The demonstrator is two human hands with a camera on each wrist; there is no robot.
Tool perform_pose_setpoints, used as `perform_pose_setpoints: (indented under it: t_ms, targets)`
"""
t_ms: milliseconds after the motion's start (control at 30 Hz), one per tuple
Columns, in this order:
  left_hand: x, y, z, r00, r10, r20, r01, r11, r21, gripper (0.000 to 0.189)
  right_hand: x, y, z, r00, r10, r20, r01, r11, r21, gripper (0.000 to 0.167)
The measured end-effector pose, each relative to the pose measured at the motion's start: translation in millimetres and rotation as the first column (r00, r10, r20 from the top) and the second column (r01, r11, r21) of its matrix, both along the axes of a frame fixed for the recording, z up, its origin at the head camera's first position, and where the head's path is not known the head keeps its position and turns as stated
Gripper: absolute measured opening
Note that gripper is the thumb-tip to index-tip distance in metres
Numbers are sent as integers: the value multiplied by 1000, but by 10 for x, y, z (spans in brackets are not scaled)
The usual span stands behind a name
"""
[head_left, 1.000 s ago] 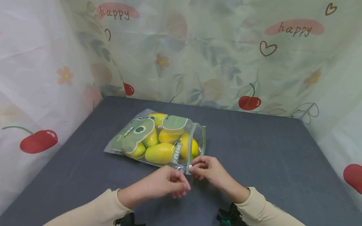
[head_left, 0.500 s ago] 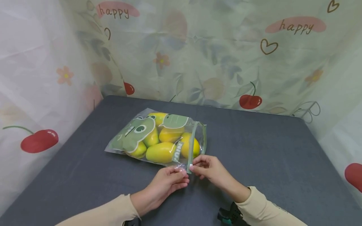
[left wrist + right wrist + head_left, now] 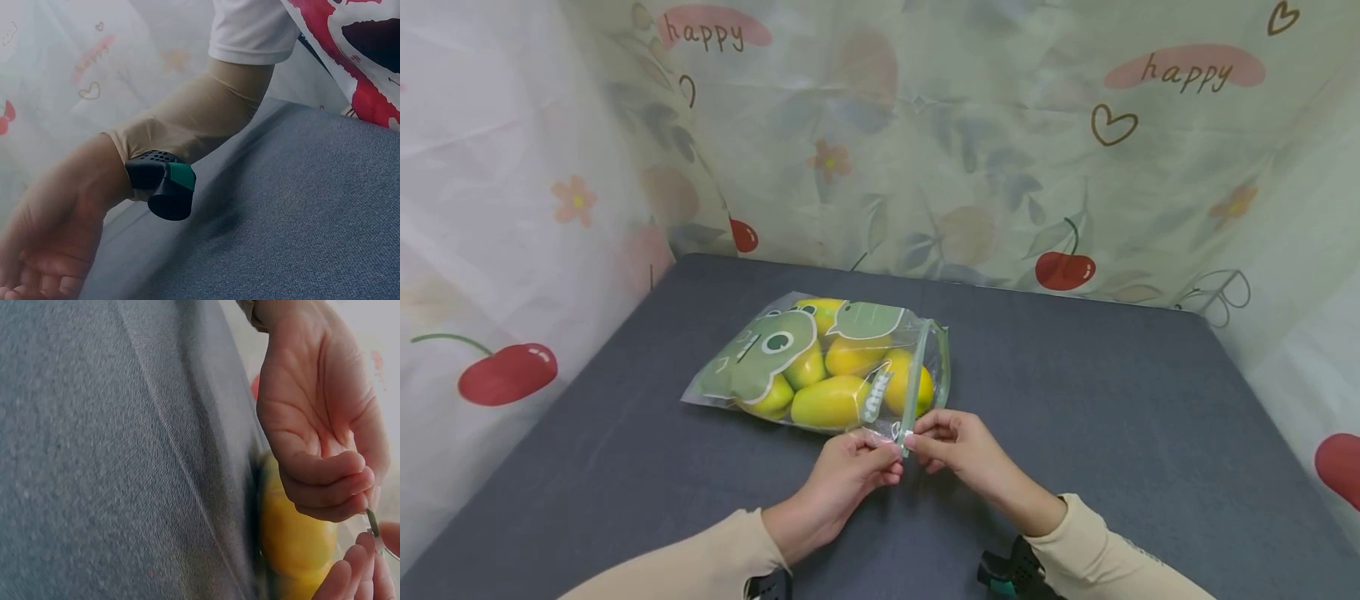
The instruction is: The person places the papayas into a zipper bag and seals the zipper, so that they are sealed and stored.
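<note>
A clear zip bag (image 3: pixel 775 350) with green cartoon print lies on its side, holding several yellow mangoes (image 3: pixel 829 403). Its green zip strip (image 3: pixel 916 367) runs along the right end. My left hand (image 3: pixel 842 479) pinches the plastic at the near corner, thumb on top, just left of the strip. Right beside it, my right hand (image 3: pixel 958 442) grips the strip's near end at a small white slider (image 3: pixel 909 437). In the right wrist view, the left hand (image 3: pixel 319 412) and the right hand's fingers (image 3: pixel 359 575) meet at the green strip.
The bag rests on a dark grey table (image 3: pixel 1090 400). Printed cloth with cherries and lettering (image 3: pixel 925 167) hangs behind and at both sides. In the left wrist view, a black and green device (image 3: pixel 169 184) sits on the right wrist.
My left hand has moved up and forward from below the bag and taken hold of its near corner. The right hand stays at the slider; the bag has shifted slightly right.
</note>
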State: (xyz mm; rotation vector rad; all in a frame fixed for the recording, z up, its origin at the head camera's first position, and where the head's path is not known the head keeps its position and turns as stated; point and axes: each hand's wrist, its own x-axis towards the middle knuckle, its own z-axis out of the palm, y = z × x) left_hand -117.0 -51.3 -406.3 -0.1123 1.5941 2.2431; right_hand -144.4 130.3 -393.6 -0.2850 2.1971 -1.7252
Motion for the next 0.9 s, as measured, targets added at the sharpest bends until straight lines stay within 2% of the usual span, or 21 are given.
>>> perform_pose_setpoints:
  t_ms: [133, 333, 700, 900]
  targets:
    - [-8, 24, 0, 1000, 16, -24, -17, 999, -32, 13, -9, -4, -25, 998, -19, 53, 22, 999, -43, 25]
    - [-16, 38, -9, 1000, 25, -14, -26, 998, -52, 15, -75, 3, -63, 993, -51, 106, 59, 996, -72, 22]
    - [-2, 45, 11, 1000, 23, -15, -24, 998, -67, 15, -347, 93, -82, 981, -128, 147, 144, 984, -103, 19]
    - [-10, 57, 10, 1000, 16, -20, -17, 998, -62, 13, -532, 167, -111, 973, -188, 133, 198, 978, -63, 21]
